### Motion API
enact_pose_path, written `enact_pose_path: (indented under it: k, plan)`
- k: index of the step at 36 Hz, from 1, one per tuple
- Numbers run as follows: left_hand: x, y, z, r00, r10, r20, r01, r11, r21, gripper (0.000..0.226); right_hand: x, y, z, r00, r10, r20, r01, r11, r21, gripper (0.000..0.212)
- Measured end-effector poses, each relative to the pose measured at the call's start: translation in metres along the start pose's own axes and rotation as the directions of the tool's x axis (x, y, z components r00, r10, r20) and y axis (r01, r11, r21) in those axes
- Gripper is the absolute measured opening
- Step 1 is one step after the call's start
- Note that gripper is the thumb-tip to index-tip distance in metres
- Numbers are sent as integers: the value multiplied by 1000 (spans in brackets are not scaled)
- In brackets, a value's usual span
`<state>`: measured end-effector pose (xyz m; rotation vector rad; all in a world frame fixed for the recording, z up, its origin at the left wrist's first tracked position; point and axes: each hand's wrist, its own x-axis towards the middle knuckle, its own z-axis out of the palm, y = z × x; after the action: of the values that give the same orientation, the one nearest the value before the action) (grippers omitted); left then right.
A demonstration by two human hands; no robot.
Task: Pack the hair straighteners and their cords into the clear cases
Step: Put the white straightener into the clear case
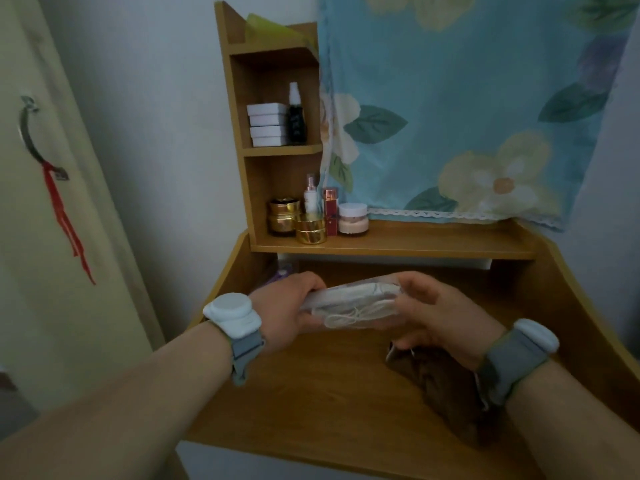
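Above the wooden desk (pixel 311 393) I hold a clear case (pixel 349 306) between both hands. Inside it I see a white hair straightener and its coiled white cord (pixel 346 318). My left hand (pixel 284 310) grips the case's left end, fingers curled over the top edge. My right hand (pixel 440 317) grips the right end with fingers wrapped round it. A second case (pixel 436 386), clear with something dark inside, lies on the desk under my right wrist, partly hidden. Something purple (pixel 278 273) shows behind my left hand, mostly hidden.
A low shelf (pixel 415 245) spans the back of the desk with gold jars (pixel 294 221), a red bottle and a pink jar. A tall shelf unit (pixel 277 133) holds white boxes and a dark spray bottle. A floral curtain (pixel 467 116) hangs at the right.
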<state>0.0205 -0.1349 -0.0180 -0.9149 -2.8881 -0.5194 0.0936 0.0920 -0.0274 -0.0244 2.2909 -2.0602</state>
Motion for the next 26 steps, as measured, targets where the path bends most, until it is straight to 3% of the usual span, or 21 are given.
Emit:
enact_pose_path:
  k: [4, 6, 13, 16, 19, 23, 26]
  plan:
    - [-4, 5, -3, 996, 47, -76, -50, 998, -34, 37, -2, -8, 3, 981, 164, 102, -184, 956, 227, 70]
    - [-4, 8, -3, 992, 79, -99, -82, 996, -32, 38, -1, -10, 6, 962, 234, 139, -263, 931, 254, 76]
    - [0, 11, 3, 966, 172, -192, -162, 985, 66, 34, -1, -6, 13, 922, 307, 237, -355, 913, 200, 38]
    - [1, 2, 9, 974, 142, -176, -112, 979, 173, 39, 0, -3, 14, 931, 332, 155, -354, 924, 147, 34]
    - [1, -13, 17, 985, 19, -171, 18, 977, 214, 45, 6, 0, 20, 937, 349, 8, -349, 936, 52, 29]
    - [1, -31, 24, 974, -178, -143, 210, 944, 253, 49, 24, 9, 35, 929, 341, -141, -337, 940, 51, 24]
    - [4, -46, 35, 963, -239, -124, 265, 922, 281, 71, 41, 17, 52, 926, 304, -224, -308, 951, 21, 27]
